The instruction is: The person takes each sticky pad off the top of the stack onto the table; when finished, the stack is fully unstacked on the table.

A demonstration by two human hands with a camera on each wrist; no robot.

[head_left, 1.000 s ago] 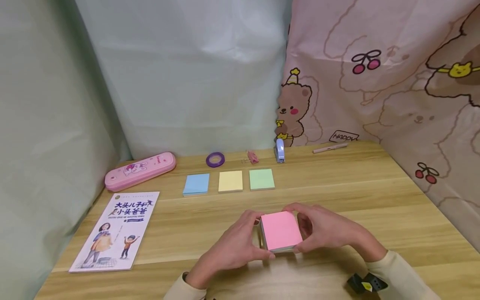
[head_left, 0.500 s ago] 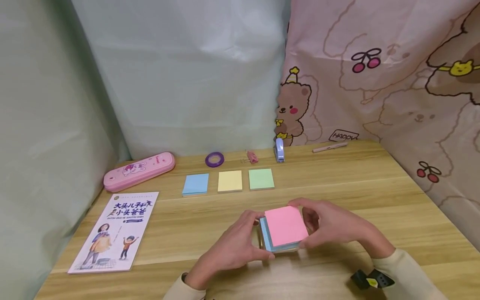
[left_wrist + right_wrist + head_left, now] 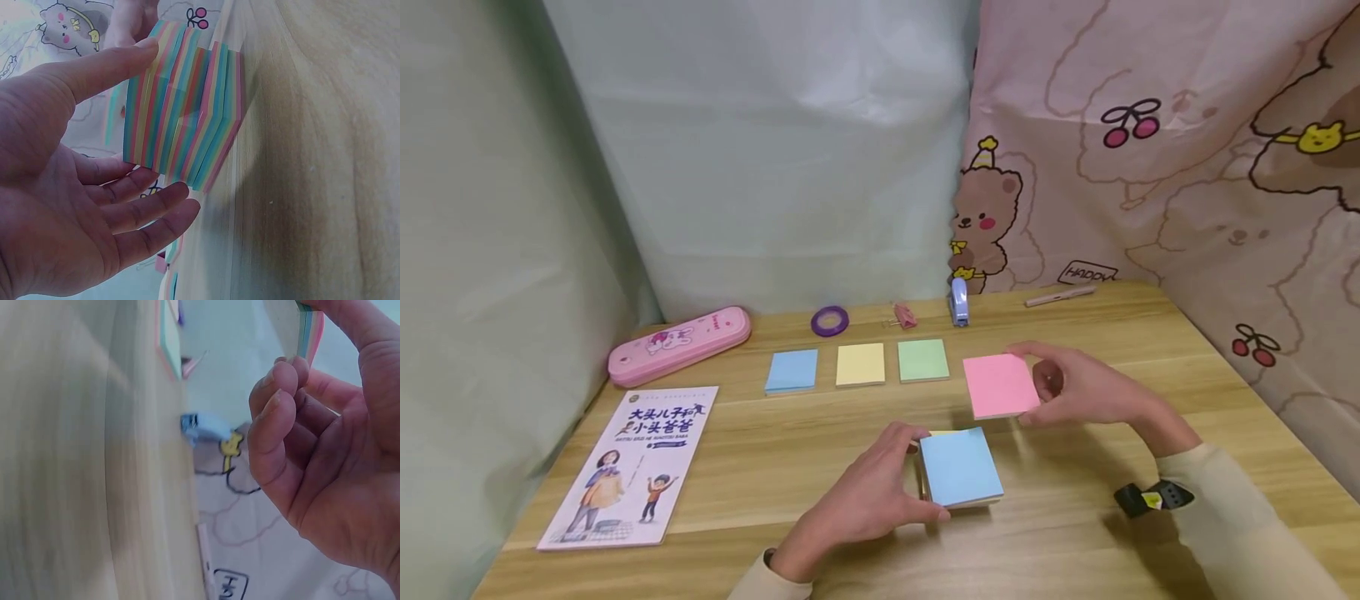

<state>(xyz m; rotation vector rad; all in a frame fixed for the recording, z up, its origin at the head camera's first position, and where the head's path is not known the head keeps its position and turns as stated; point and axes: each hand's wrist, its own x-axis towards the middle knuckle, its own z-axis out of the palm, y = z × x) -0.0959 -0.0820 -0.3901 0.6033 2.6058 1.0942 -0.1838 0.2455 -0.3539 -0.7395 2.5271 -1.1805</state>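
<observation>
My right hand [image 3: 1086, 387] pinches a pink-topped sticky note pad [image 3: 1000, 385] between thumb and fingers, to the right of a green pad on the table. Only the pad's layered edge [image 3: 310, 334] shows at the top of the right wrist view. My left hand [image 3: 872, 487] grips the left side of a stack of sticky note pads [image 3: 961, 468] at the front of the table, a blue sheet now on top. In the left wrist view, the stack's striped edges [image 3: 181, 106] show several pads lying slightly askew, the thumb against the top one.
Blue [image 3: 792, 371], yellow [image 3: 861, 365] and green [image 3: 923, 360] sticky note pads lie in a row. Behind them are purple tape [image 3: 830, 321], a pink binder clip [image 3: 905, 315], a stapler [image 3: 959, 302] and a pen [image 3: 1060, 296]. A pencil case [image 3: 680, 344] and booklet [image 3: 628, 467] lie left.
My right hand has slid the pink pad off the stack and carried it up and away towards the back right, uncovering the blue sheet. My left hand has stayed on the stack.
</observation>
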